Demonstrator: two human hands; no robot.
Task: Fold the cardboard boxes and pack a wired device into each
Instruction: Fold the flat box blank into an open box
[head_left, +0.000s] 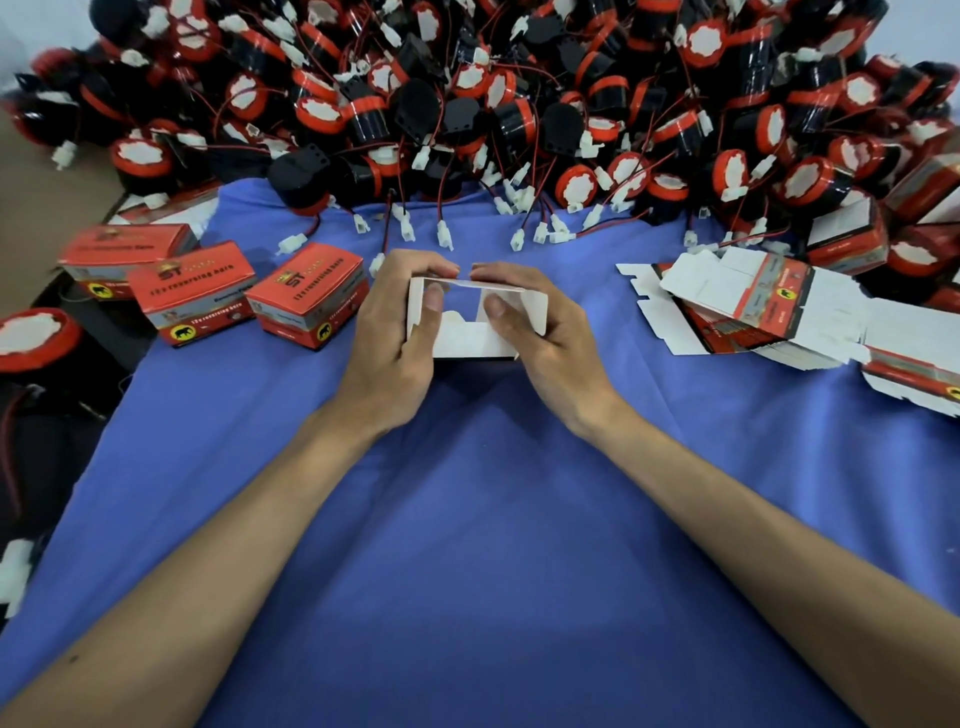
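In the head view, the two hands met over the middle of the blue counter (467, 545). Between them was a half-folded box (467, 344), with its white inside turned to the camera and its flaps not closed. The left hand (395, 338) grasped the left side of the box: its fingers (415, 266) were curled over the far edge and the thumb pressed on a flap inside. The right hand (553, 340) grasped the right side in the same way, with fingers curled over the far edge and the thumb on an inner flap. Whether the box rested on the counter or was held just above it, I could not tell. To the left, three closed boxes (306, 304), red and printed, stood near each other on the counter. To the right lay a fanned stack of flat boxes (753, 312). Behind the hands, a big pile of devices (467, 104), black and red with thin wires, was heaped along the far side. Some of their white plugs (445, 235) lay on the counter near the hands.
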